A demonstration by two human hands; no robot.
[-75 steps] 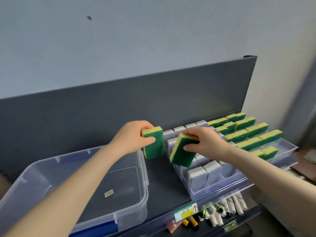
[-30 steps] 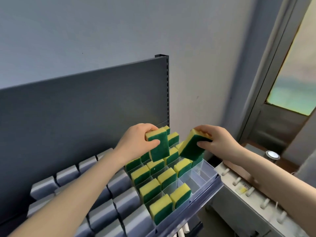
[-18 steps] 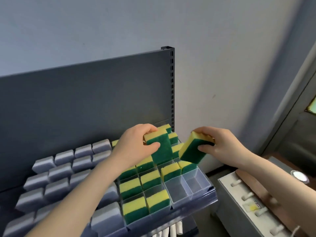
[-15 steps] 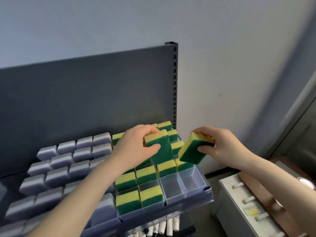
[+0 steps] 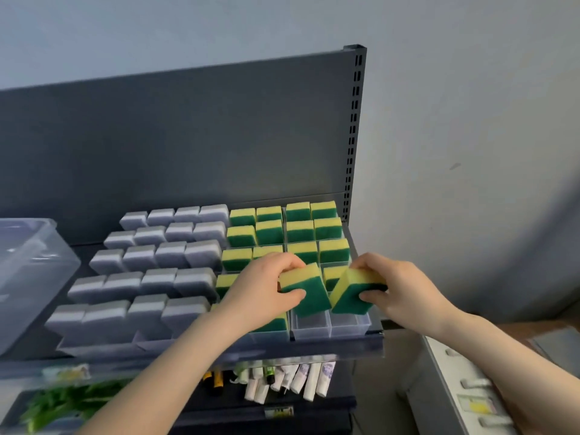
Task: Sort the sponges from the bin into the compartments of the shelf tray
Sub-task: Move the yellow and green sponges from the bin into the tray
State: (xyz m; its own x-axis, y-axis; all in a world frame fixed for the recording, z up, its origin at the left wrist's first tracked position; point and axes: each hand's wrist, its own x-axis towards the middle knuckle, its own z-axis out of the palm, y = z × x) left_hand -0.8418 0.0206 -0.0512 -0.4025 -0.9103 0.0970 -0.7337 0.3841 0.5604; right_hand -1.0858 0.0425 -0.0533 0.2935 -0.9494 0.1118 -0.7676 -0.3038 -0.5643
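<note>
Clear bin (image 5: 28, 277) at shelf's left edge. Grey sponges (image 5: 147, 277) fill left half of shelf tray (image 5: 329, 334). Green-yellow sponges (image 5: 301, 233) stand in back rows of right half. Left hand (image 5: 263, 290) has fingers and thumb curled round left sponge (image 5: 309, 293), tilted, over compartment on tray's front edge, next to corner one. Right sponge (image 5: 354, 293) is tilted over front-right corner compartment, close beside left sponge. Right hand (image 5: 398, 290) pinches it between thumb and fingers.
</note>
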